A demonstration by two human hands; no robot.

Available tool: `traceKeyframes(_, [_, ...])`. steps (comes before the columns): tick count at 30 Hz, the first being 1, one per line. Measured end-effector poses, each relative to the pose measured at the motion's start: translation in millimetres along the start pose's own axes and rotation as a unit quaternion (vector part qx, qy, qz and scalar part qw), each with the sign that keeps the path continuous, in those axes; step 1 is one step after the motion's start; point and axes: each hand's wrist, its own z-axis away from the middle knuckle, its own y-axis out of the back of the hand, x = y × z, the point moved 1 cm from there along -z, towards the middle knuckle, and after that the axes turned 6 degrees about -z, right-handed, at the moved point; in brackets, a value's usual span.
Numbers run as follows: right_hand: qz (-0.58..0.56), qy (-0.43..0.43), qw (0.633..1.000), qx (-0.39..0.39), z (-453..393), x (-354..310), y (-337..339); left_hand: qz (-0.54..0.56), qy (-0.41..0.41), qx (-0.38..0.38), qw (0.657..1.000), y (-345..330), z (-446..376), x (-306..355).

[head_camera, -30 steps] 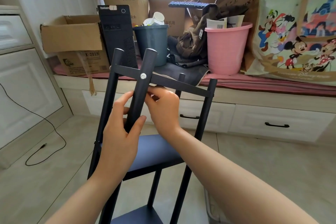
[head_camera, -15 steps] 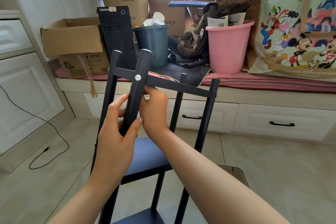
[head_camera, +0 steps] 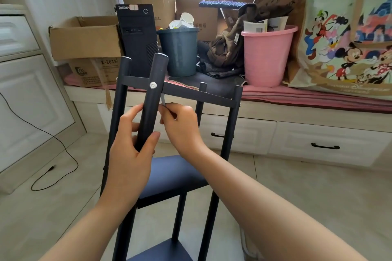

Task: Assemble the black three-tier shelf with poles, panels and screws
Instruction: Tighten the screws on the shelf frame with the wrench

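Gripping the near pole (head_camera: 151, 112) of the black shelf (head_camera: 176, 178) with our left hand (head_camera: 129, 154), we pinch a small metal tool (head_camera: 163, 99) in our right hand (head_camera: 180, 125), just below the top panel (head_camera: 191, 93) and its screw (head_camera: 153, 85).

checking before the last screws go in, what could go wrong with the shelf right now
1. The left hand alone grips the front pole; if it slips, the shelf could tip.
2. The right hand pinches a small metal tool beside that pole, which could drop to the floor.
3. The screw may still be loose.
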Motion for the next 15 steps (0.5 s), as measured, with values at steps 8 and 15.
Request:
traceKeyframes(8, [-0.005, -0.079, 0.995, -0.053, 2.8, -14.5, 12.1, -0.009, 0.005, 0.004, 1.000, 3.1, -0.5, -1.5])
traceKeyframes(15, [0.027, -0.138, 0.986, -0.095, 0.8, -20.3, 18.7, -0.009, 0.002, 0.012, 1.000, 5.2, -0.6, -3.9])
